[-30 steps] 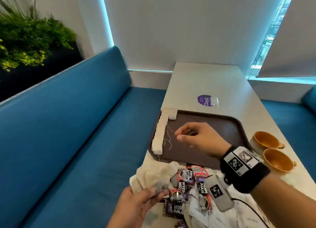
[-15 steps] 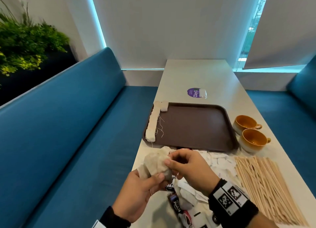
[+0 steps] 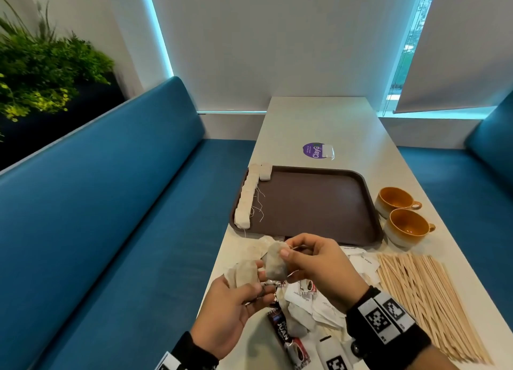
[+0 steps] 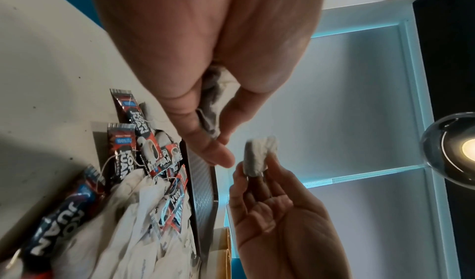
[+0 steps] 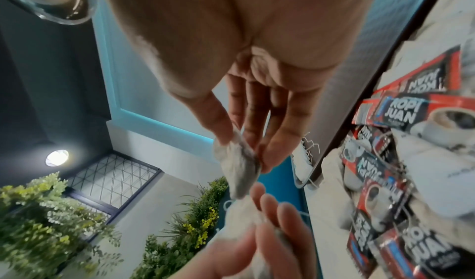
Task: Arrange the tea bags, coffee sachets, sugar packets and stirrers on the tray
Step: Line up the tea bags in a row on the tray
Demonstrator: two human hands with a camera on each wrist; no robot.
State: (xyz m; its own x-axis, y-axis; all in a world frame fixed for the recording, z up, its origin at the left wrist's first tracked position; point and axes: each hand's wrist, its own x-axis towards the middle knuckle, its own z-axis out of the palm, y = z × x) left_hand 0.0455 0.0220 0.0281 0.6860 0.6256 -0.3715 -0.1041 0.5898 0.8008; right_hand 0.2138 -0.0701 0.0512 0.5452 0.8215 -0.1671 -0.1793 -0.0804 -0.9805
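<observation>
Above the table's near end my right hand [image 3: 288,254] pinches one grey tea bag [image 3: 275,267] between thumb and fingers; the same tea bag [image 5: 240,166] hangs from them in the right wrist view. Just left of it my left hand [image 3: 254,282] grips a small bunch of tea bags [image 3: 244,275], seen bunched between its fingers [image 4: 210,104] in the left wrist view. The brown tray [image 3: 313,203] lies beyond, with a row of tea bags [image 3: 245,200] along its left edge. Coffee sachets [image 3: 288,339], sugar packets [image 3: 327,305] and wooden stirrers [image 3: 424,300] lie loose below my hands.
Two orange cups [image 3: 402,214] stand right of the tray. A purple sticker [image 3: 313,150] and a small clear packet lie on the table beyond it. Blue bench seats run along both sides, with plants [image 3: 41,72] at the far left.
My right hand came back from over the tray to the left hand and took one tea bag from the bunch. The view has swung right, showing cups and stirrers.
</observation>
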